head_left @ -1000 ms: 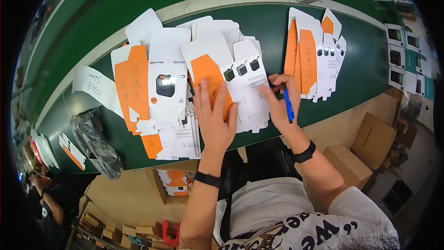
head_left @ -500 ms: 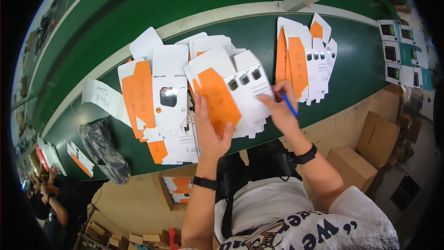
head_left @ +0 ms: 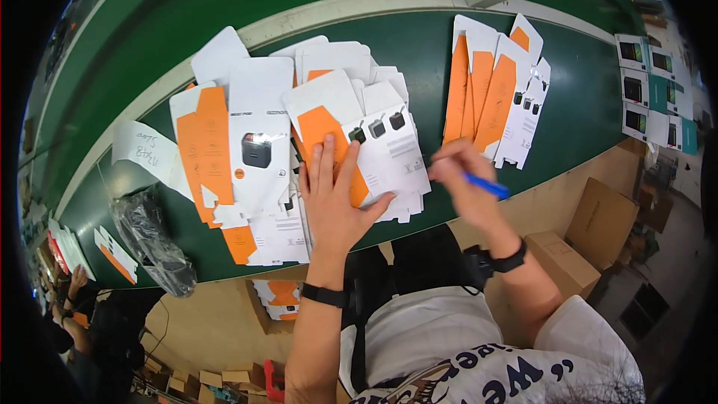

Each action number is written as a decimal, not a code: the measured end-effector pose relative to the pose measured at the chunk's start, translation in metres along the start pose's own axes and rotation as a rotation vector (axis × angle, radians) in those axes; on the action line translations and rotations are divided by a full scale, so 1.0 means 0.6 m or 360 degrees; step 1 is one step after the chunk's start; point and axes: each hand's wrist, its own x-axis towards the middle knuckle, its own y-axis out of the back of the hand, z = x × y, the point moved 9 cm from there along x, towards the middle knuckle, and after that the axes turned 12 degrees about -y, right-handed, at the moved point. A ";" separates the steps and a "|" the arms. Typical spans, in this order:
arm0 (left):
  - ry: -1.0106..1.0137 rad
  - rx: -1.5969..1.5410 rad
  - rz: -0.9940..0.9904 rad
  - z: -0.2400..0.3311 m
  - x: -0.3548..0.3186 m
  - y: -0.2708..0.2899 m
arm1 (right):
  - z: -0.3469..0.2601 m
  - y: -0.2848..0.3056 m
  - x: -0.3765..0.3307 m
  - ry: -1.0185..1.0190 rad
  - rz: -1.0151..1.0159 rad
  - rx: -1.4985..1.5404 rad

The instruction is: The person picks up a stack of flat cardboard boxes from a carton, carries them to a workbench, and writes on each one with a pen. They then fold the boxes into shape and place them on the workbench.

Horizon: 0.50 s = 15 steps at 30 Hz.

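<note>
My left hand (head_left: 329,198) lies flat, fingers spread, on the top flat carton (head_left: 385,153) of the middle pile. That carton is white with an orange panel and pictures of small dark devices. At its right edge is my right hand (head_left: 467,187), fingers curled round a blue pen (head_left: 488,185). The pen points out to the right, away from the carton; whether the fingertips touch the carton edge I cannot tell. A second pile of flat cartons (head_left: 494,105), fanned out in orange and white, lies farther right. Left of my left hand is another pile with a white carton front (head_left: 258,123) on top.
A handwritten paper slip (head_left: 149,151) and a black plastic bag (head_left: 153,236) lie on the green table (head_left: 583,97) to the left. Small packed boxes (head_left: 636,90) stand far right, above brown cardboard boxes (head_left: 561,262). Another person's hand (head_left: 78,278) shows at far left.
The right pile shows one more orange panel than before. My left hand has flattened onto the middle pile. My right hand has shifted slightly right and down, still holding the pen.
</note>
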 end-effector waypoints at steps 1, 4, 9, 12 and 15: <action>0.0009 -0.0013 -0.0007 -0.001 -0.001 -0.004 | 0.016 -0.035 0.004 0.0078 -0.0182 0.0050; -0.0011 0.0065 0.0066 -0.003 0.000 -0.009 | 0.016 -0.076 0.022 0.0206 -0.0220 -0.0246; -0.0025 0.0061 0.0118 -0.008 -0.003 -0.011 | 0.011 -0.095 0.035 0.0399 -0.0169 -0.0472; -0.0032 0.0047 0.0135 -0.009 -0.003 -0.012 | 0.009 -0.097 0.033 0.0480 -0.0124 -0.0556; -0.0039 0.0049 0.0138 -0.007 -0.004 -0.014 | 0.012 -0.097 0.031 0.0537 -0.0098 -0.0621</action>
